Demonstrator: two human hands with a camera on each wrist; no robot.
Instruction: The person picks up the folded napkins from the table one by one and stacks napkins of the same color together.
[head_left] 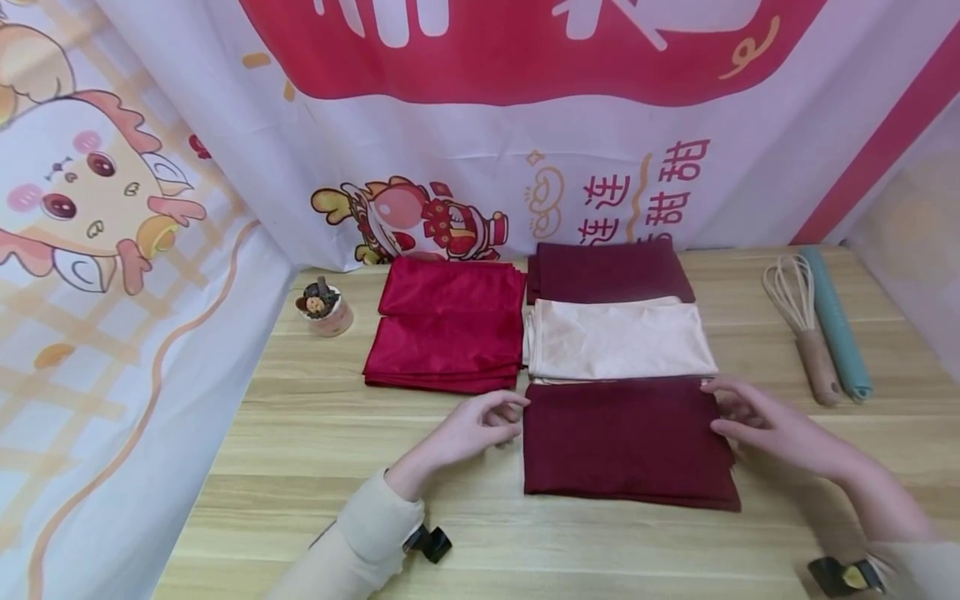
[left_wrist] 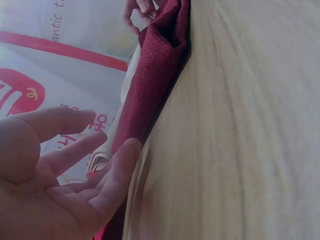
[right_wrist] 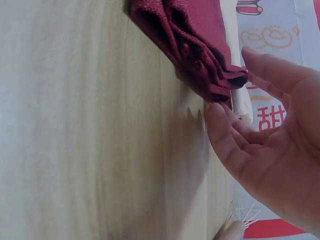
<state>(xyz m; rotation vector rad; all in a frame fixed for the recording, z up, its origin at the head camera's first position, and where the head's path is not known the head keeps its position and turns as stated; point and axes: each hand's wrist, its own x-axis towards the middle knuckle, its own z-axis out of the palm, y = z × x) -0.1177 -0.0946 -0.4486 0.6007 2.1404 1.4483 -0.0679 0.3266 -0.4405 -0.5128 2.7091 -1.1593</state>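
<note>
A folded dark red cloth (head_left: 626, 442) lies flat on the wooden table between the two hands. At its left edge is my left hand (head_left: 480, 425), the fingers loosely bent with nothing gripped between them. My right hand (head_left: 765, 425) is at the cloth's right edge, fingertips right at the upper corner. In the right wrist view, the thumb and fingers (right_wrist: 227, 135) stand apart around the stacked layers of that folded edge (right_wrist: 200, 65). Just beyond this cloth lies a folded cream cloth (head_left: 618, 340).
Behind the cream cloth is another dark red cloth (head_left: 611, 273). Bright red folded cloths (head_left: 450, 325) lie to the left, near a small decorated pot (head_left: 327, 312). A whisk (head_left: 806, 333) and a teal rolling pin (head_left: 836, 325) lie at right. A printed curtain (head_left: 465, 150) hangs behind.
</note>
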